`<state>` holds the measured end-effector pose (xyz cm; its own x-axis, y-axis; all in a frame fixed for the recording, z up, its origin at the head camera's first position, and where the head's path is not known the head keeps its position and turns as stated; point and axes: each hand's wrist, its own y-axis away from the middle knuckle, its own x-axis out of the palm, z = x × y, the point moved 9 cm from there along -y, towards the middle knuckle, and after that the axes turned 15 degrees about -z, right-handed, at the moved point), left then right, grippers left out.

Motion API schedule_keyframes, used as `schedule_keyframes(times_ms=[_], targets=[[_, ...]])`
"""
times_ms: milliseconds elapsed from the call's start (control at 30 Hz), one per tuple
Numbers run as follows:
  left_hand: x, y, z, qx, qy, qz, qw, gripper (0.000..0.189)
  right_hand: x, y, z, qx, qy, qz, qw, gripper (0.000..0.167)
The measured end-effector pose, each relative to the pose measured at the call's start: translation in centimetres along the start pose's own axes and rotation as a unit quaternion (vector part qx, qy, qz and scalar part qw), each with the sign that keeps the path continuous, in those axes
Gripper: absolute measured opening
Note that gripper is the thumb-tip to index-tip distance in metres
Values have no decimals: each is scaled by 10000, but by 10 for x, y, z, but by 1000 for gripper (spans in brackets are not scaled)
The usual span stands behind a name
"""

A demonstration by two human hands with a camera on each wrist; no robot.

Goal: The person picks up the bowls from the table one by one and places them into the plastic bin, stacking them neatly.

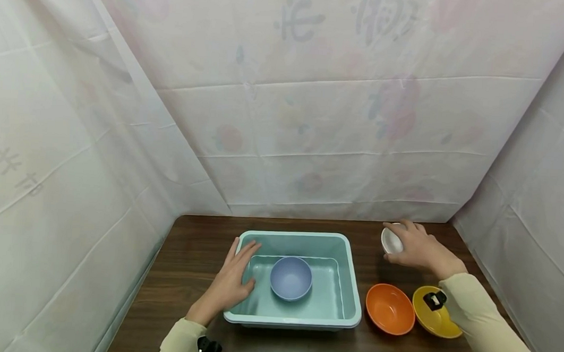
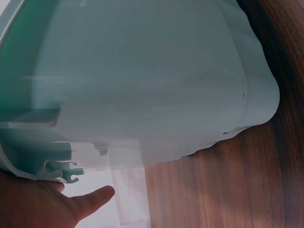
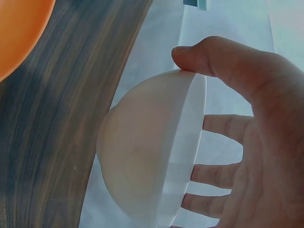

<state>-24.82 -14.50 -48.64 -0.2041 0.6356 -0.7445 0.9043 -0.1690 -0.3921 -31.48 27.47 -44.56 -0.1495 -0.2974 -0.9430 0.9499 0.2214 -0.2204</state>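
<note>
A white bowl (image 3: 142,142) is tilted in my right hand (image 1: 414,247), the thumb on one side of its rim and the fingers on the other. In the head view this white bowl (image 1: 392,241) is above the back right of the table. My left hand (image 1: 228,283) rests at the left rim of a light teal basin (image 1: 293,321), fingers spread over the edge. In the left wrist view, the basin's outer wall (image 2: 142,85) fills much of the picture, with the thumb of my left hand (image 2: 47,202) extended below. Inside the basin sits a lavender bowl (image 1: 291,278).
Right of the basin stands an orange bowl (image 1: 390,309), with a yellow bowl (image 1: 434,317) beside it, partly hidden by my right sleeve. The dark wooden table (image 1: 176,277) is bordered by white printed sheets (image 1: 312,145) at the back and sides.
</note>
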Motion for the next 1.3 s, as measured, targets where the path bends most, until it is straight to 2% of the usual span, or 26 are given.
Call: schedule_keyframes(times_ms=[1300], targets=[[1,0,1,-30,-101,47,9999,83,-27,-3,48,-339,-123,-41,9993,85]])
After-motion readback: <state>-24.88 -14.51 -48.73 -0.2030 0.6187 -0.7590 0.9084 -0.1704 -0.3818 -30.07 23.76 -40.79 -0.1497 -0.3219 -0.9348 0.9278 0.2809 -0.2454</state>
